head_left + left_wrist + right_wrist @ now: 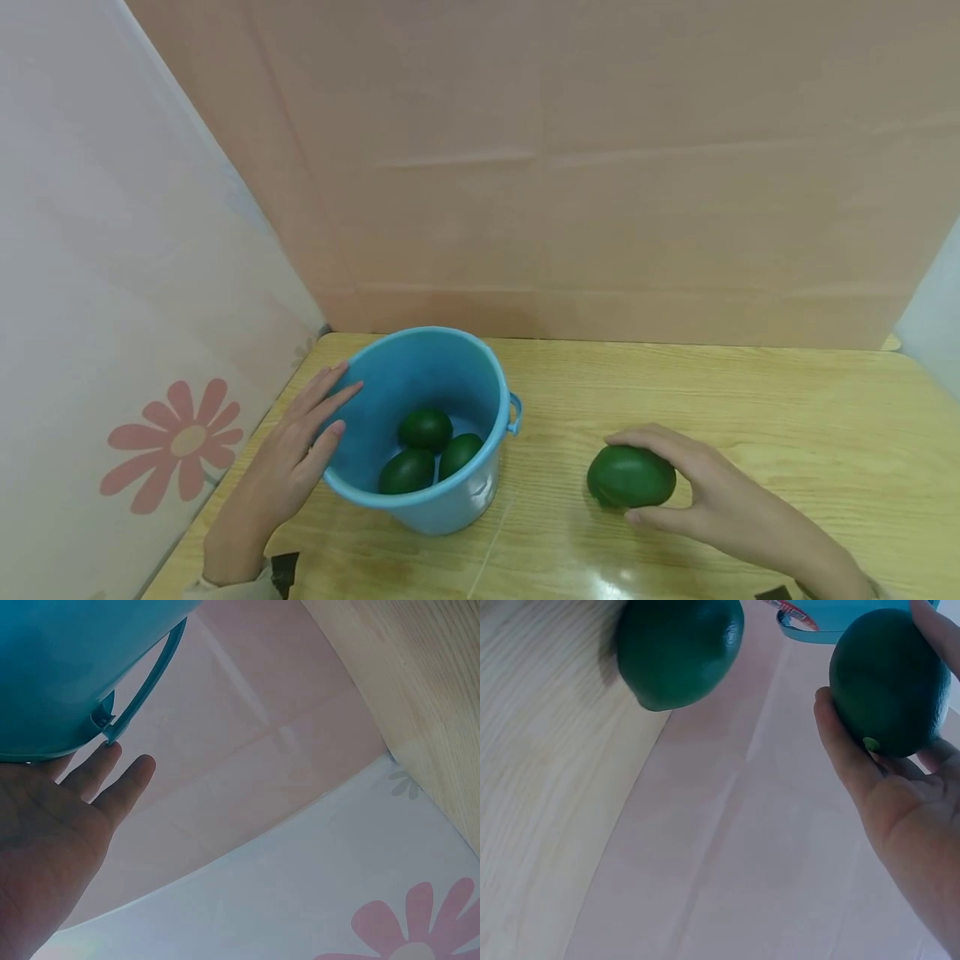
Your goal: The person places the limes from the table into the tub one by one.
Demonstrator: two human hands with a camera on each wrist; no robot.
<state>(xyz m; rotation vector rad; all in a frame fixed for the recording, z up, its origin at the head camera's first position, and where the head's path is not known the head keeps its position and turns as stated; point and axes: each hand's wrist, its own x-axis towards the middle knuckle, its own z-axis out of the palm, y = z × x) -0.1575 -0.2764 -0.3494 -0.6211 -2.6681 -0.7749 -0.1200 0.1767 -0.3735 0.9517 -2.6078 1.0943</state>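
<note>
A light blue bucket [491, 467] stands on the left half of the table with three green limes [425, 429] in it. My left hand [281, 467] rests on its left rim, fingers spread and fairly straight. In the left wrist view, the bucket's handle [154, 682] hangs near those fingertips. To the right of the bucket, my right hand [701, 483] grips a glossy dark green lime [632, 477] between thumb and fingers. Another lime [676, 652] lies on the table beside it in the right wrist view, mostly hidden under the held lime in the head view.
The wood-grain table [825, 417] meets a pinkish cloth backdrop [600, 208] at the back. A pale wall panel with a pink flower [187, 440] closes off the left side. Another pale panel [933, 317] borders the table at right.
</note>
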